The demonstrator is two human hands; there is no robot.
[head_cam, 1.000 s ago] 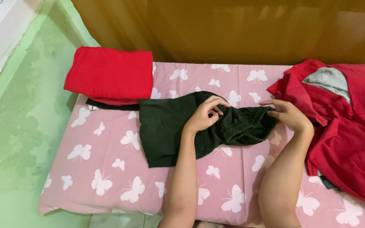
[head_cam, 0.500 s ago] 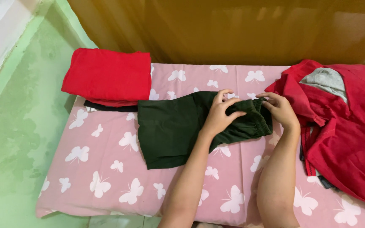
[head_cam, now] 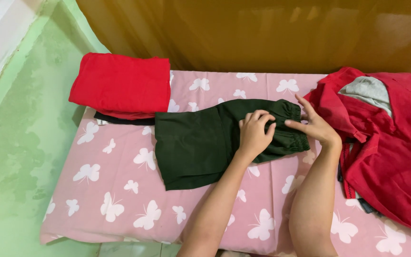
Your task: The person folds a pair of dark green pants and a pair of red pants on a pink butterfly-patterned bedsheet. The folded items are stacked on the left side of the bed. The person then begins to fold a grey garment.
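Shorts point(head_cam: 200, 143), dark green, lying flat across the middle of the bed point(head_cam: 120, 190), waistband toward the right edge, leg hems toward the left. Left hand point(head_cam: 254, 134): forearm rising from the near edge, palm down, fingers curled into a closed grip on the fabric just beside the waistband. Right hand point(head_cam: 312, 124): forearm rising from the near edge, wrist bent left, fingers extended and apart, fingertips touching the gathered waistband, clamped on nothing. Red stack point(head_cam: 120, 85), folded, at the far left corner, over a black garment. Red heap point(head_cam: 391, 143), unfolded, along the right edge, just beside the right hand.
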